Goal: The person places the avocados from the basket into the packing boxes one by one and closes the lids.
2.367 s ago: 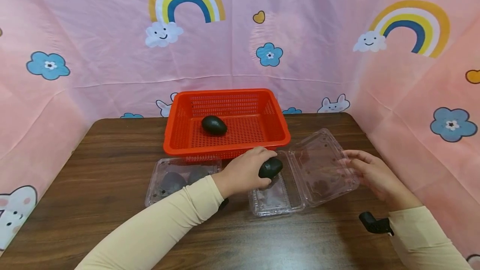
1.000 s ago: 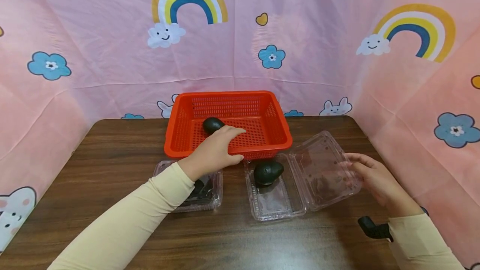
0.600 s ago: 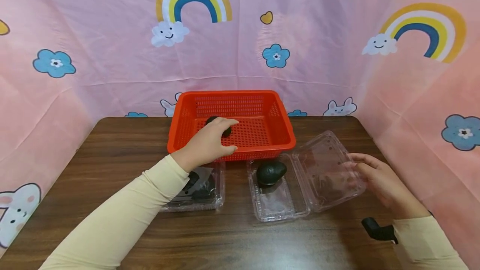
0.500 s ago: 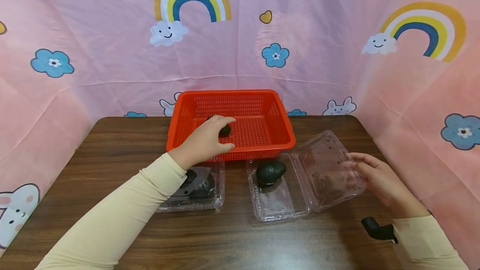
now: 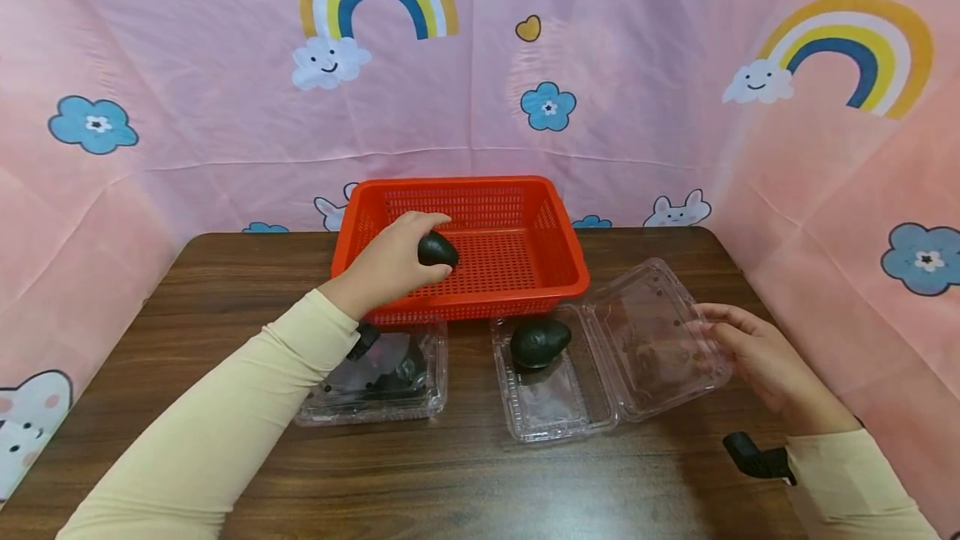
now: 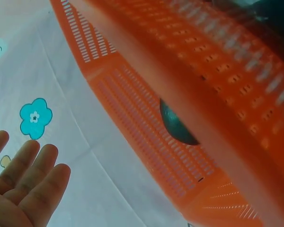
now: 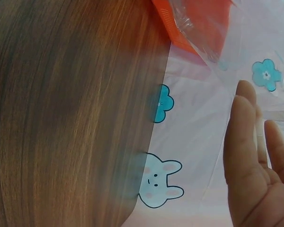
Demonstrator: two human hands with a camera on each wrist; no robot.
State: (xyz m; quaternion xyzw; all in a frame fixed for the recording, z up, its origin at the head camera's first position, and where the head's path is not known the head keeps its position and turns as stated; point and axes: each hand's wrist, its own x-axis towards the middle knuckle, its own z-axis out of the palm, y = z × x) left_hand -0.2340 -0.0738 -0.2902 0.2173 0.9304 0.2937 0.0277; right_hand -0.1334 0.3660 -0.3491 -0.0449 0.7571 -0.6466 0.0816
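My left hand (image 5: 386, 265) reaches over the red plastic basket (image 5: 487, 303), thumb and fingers spread apart. Between them in the head view shows a dark green avocado (image 5: 438, 249); the left wrist view has that avocado (image 6: 177, 125) down in the basket, away from the fingers (image 6: 49, 189). My right hand (image 5: 772, 369) holds the raised lid (image 5: 652, 357) of a clear plastic clamshell by its outer edge. In the clamshell's base (image 5: 558, 419) another avocado (image 5: 540, 343) lies at the far end.
A second clear clamshell (image 5: 427, 407), closed over dark avocados, sits left of the open one, partly under my left forearm. The basket stands just behind both clamshells on the brown wooden table (image 5: 465, 482). Pink printed cloth (image 5: 480, 132) hangs around the back and sides.
My left hand set an avocado into the open clamshell, released it and moved left and back to the basket's avocado. The right hand has stayed at the lid.
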